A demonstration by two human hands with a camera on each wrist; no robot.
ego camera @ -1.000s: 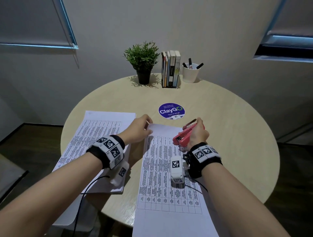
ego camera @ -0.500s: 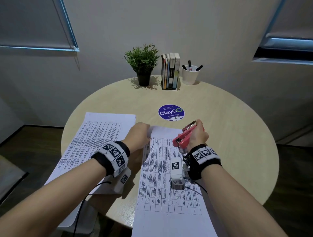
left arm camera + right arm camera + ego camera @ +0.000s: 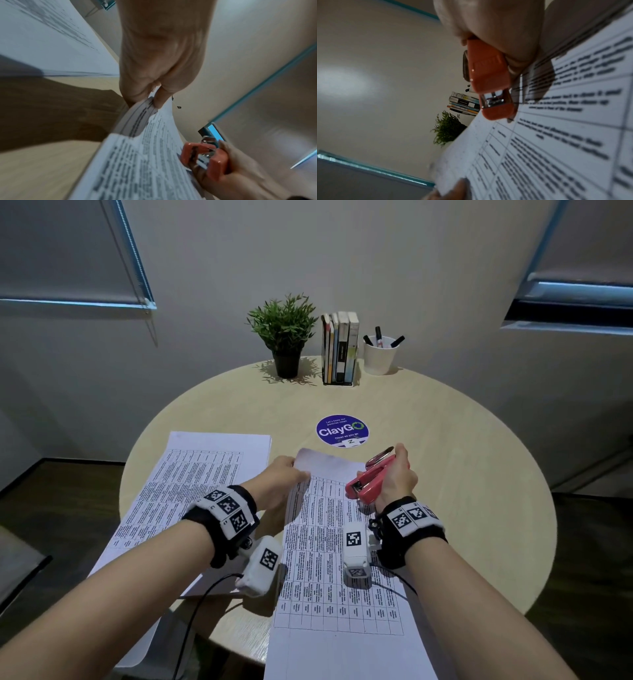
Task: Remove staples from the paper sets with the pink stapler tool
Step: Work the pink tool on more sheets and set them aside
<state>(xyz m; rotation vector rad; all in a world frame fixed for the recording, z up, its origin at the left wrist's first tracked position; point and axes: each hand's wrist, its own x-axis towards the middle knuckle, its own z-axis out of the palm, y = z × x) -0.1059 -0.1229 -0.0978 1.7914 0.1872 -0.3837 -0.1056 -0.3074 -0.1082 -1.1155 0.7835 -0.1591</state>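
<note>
A printed paper set [image 3: 329, 546] lies lengthwise in front of me on the round table [image 3: 462, 508]. My left hand [image 3: 281, 477] pinches its upper left corner [image 3: 154, 108] between thumb and fingers and lifts the top sheets. My right hand [image 3: 394, 477] grips the pink stapler tool [image 3: 368, 481] above the set's upper right part; its metal nose [image 3: 494, 100] hovers just over the sheet. A second paper set [image 3: 191, 491] lies flat to the left.
A potted plant [image 3: 284, 333], a row of books [image 3: 340, 347] and a white cup with markers [image 3: 378, 354] stand at the table's far edge. A round purple sticker [image 3: 342, 430] sits beyond the papers. Cables trail from both wrist cameras.
My left hand has closed on the paper's upper left corner and lifted it. The right hand with the stapler tool has stayed almost where it was.
</note>
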